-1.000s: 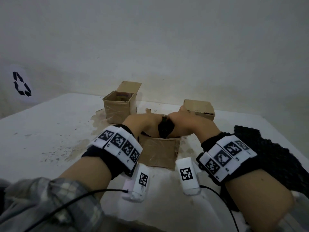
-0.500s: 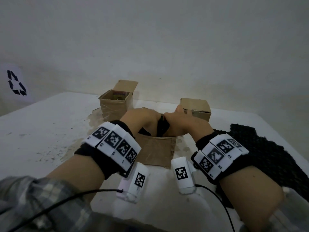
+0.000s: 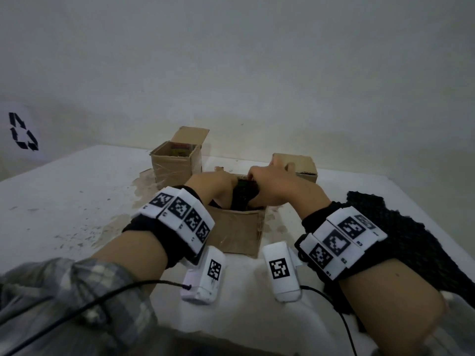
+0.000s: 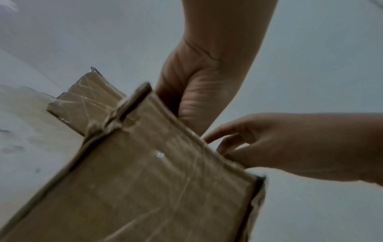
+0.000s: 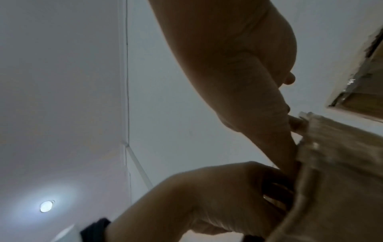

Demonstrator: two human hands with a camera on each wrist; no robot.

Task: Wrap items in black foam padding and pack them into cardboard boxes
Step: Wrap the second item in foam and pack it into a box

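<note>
Near box [image 3: 239, 232], open-topped, on bench [image 3: 64, 201] | foam-wrapped item [image 3: 244, 195] in its mouth | left hand [image 3: 210, 187] and right hand [image 3: 272, 186] apparently curled round it, fingers hidden | spare black foam [image 3: 411, 240] right of box | two boxes behind: open [image 3: 174, 163], closed [image 3: 298, 165].

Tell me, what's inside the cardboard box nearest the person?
A black foam-wrapped bundle sits in the near box, with the left hand and right hand reaching in around it. The wrapped item itself and the box's bottom are hidden.
</note>
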